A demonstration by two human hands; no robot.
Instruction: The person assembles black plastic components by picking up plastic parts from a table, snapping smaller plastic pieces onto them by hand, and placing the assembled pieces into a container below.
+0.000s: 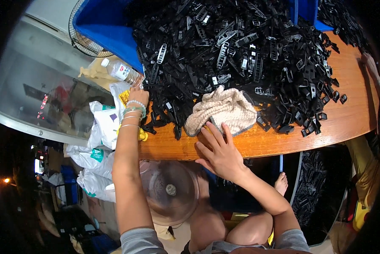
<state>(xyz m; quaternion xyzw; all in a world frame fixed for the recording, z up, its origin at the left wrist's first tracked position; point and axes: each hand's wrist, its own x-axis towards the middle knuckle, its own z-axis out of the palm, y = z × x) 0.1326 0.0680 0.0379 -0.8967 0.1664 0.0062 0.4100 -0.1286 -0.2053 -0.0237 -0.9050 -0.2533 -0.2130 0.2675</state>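
A beige knitted cloth (226,111) lies bunched near the front edge of the wooden table (262,144). My right hand (221,152) is open beside it, with spread fingers reaching onto the cloth's lower edge. Over at the table's left side, my left hand (139,97) reaches forward, wearing bracelets on the wrist. Its fingers meet the base of a clear plastic bottle (124,73) with a white cap; whether they grip it is hidden. A large heap of black plastic clip-like parts (211,46) covers the table beyond both hands.
A blue bin (103,25) opens onto the heap at the far left. White plastic bags (103,127) hang and lie left of the table. Below the front edge stands a round translucent stool (171,190). At the far right shows another person's arm (372,70).
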